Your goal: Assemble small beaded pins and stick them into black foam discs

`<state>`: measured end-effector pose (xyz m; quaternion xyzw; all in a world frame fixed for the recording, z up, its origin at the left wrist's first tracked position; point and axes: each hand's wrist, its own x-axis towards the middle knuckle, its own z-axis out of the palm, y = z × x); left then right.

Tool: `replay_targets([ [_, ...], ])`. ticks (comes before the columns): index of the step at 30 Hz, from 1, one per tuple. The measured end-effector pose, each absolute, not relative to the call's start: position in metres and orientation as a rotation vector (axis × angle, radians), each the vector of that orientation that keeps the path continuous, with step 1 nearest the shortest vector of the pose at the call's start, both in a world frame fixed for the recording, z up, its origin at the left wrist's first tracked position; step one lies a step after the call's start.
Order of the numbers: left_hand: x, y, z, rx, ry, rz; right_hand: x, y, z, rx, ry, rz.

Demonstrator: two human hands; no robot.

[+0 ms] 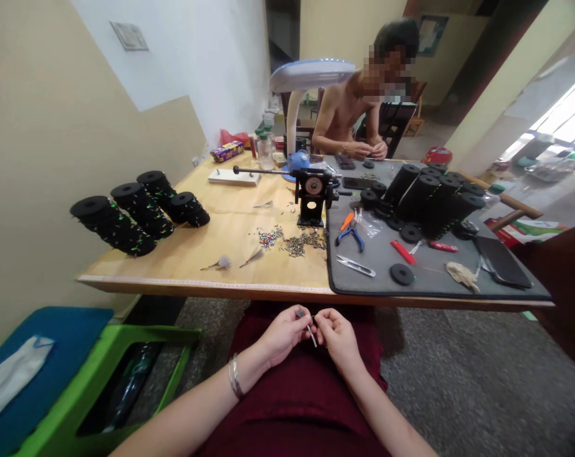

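Observation:
My left hand point(290, 327) is closed in a pinch above my lap, just in front of the table edge. Between its fingers is a thin, pale stick-like piece point(313, 336), slanting downward, its exact kind too small to tell. Close beside it, my right hand point(336, 331) has thumb and fingertips pressed together on something small and dark that I cannot make out. The fingertips of both hands almost meet. On the table beyond them lie a heap of small metal pieces point(301, 245), a group of colourful beads point(270, 237) and a small feathery piece point(252, 256).
A black hand-cranked winder point(312, 197) stands mid-table. Stacks of black foam spools point(113, 225) are at left, more black rolls point(414, 187) at right. Thread snips point(355, 266) and blue-handled pliers point(350, 238) lie on the grey mat point(435, 285). Another person point(344, 117) sits opposite.

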<state>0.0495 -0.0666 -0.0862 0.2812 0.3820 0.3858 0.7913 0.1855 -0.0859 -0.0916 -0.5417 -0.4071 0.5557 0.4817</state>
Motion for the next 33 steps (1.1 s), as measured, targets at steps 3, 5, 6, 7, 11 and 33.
replay_targets([
  [3,0.0492,-0.0661,-0.0881,0.565,0.821,0.817,0.1860,-0.0860,-0.0911,-1.342,-0.998,1.360],
  [5,0.0492,-0.0657,-0.0883,0.536,0.843,0.828,0.1862,-0.0862,-0.0914,-1.344,-1.003,1.370],
  [6,0.0492,-0.0655,-0.0880,0.525,0.857,0.834,0.1863,-0.0863,-0.0916,-1.345,-1.005,1.373],
  [7,0.0492,-0.0652,-0.0875,0.520,0.871,0.839,0.1864,-0.0864,-0.0917,-1.347,-1.007,1.374],
  [11,0.0502,-0.0646,-0.0838,0.573,0.903,0.859,0.1864,-0.0859,-0.0916,-1.361,-1.004,1.365],
  [33,0.0532,-0.0645,-0.0847,0.767,0.960,0.821,0.1860,-0.0849,-0.0927,-1.387,-1.025,1.334],
])
